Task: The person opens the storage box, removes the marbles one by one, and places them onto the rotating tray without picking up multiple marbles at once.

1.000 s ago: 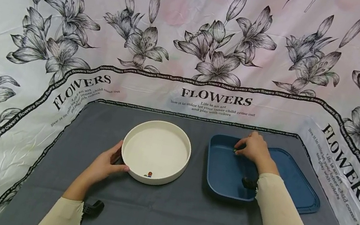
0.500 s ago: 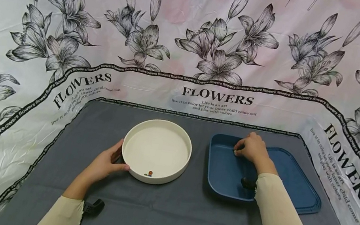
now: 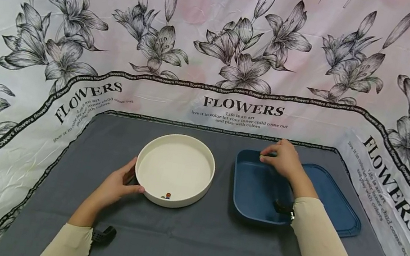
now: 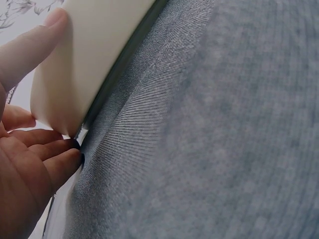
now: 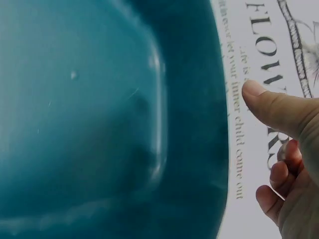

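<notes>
My left hand (image 3: 113,192) holds the near left side of a round cream dish (image 3: 175,166), thumb against its wall and fingers around the side. In the left wrist view, the fingertips of that hand (image 4: 35,164) sit at the dish's lower edge. A few small colored marbles (image 3: 167,195) lie inside the dish by its near wall. My right hand (image 3: 283,162) is over the far part of a blue rectangular tray (image 3: 254,196), pinching a small marble between thumb and fingers. In the right wrist view the marble (image 5: 283,151) looks glassy, beside the right hand (image 5: 294,134).
A flat blue lid (image 3: 336,201) lies right of the tray, partly behind the right forearm. Grey cloth (image 3: 175,251) covers the table. A flower-printed sheet (image 3: 249,62) rises behind and along both sides.
My right hand has risen slightly out of the blue tray, toward its far edge, with the marble pinched. The left hand keeps its place on the dish.
</notes>
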Demonstrator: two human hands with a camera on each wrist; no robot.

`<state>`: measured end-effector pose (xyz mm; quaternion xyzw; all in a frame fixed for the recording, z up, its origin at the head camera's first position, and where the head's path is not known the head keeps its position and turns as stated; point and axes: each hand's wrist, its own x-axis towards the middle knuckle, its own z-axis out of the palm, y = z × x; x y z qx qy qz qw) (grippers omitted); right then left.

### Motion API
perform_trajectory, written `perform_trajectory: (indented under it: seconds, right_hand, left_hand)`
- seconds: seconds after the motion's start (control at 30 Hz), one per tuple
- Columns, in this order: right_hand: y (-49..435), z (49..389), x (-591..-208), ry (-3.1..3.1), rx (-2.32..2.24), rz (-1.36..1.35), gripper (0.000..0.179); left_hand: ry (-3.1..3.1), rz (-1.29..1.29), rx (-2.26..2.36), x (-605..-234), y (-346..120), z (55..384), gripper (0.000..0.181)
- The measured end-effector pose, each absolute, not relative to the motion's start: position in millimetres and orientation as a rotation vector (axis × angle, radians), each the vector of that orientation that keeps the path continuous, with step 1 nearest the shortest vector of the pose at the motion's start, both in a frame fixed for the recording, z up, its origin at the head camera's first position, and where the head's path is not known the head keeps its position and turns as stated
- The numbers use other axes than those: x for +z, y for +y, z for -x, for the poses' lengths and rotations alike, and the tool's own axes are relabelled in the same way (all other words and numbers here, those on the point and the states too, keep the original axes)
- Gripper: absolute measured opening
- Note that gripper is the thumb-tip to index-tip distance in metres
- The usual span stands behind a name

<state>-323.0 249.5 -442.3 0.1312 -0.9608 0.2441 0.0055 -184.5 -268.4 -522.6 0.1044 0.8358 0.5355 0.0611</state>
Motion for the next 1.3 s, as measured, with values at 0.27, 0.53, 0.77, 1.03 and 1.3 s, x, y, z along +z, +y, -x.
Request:
perform_trajectory:
  seconds: [0.27,0.53,0.77,1.03,1.3]
  right_hand:
    - [231,312,-438,-2.951,0.986,-0.425,0.023]
    - [213,304,-441,-2.911,1.123,-0.467,0.026]
    - [195,300,-436,-2.878,1.157,-0.511,0.024]
    - [168,298,-438,-2.879,1.186,-0.582,0.024]
    - [142,295,-437,-2.856,1.242,-0.629,0.02]
  left_hand:
    - [2.554,-0.315,1.589,-523,-269,186,0.117]
    - [2.552,-0.316,1.593,-525,-269,185,0.117]
    - [2.559,-0.311,1.588,-526,-270,186,0.117]
    - [2.545,-0.323,1.607,-526,-270,187,0.116]
    - [2.558,-0.325,1.588,-523,-268,185,0.116]
